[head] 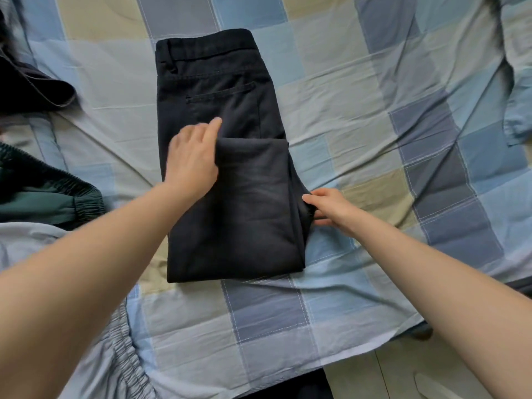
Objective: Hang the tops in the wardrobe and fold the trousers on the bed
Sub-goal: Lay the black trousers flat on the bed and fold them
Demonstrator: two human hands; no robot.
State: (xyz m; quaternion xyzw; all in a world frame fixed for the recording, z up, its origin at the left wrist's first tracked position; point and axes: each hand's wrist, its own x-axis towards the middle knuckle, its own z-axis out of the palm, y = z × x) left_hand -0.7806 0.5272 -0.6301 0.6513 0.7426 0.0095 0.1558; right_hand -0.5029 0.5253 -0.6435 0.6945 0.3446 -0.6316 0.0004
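Black trousers [213, 90] lie on the checked bed cover [359, 116], waistband at the far end, legs folded back over themselves toward me. My left hand [191, 158] rests on the left edge of the folded-over leg part, fingers tucked at the fold and the index finger stretched onto the seat of the trousers. My right hand [328, 208] pinches the right edge of the folded layers between thumb and fingers.
A dark green garment with an elastic cuff [43, 194] and another dark garment [28, 87] lie at the left. A pale grey elasticated piece [95, 355] is near left. A light blue shirt [518, 90] lies at the right edge. Floor [403, 375] shows bottom right.
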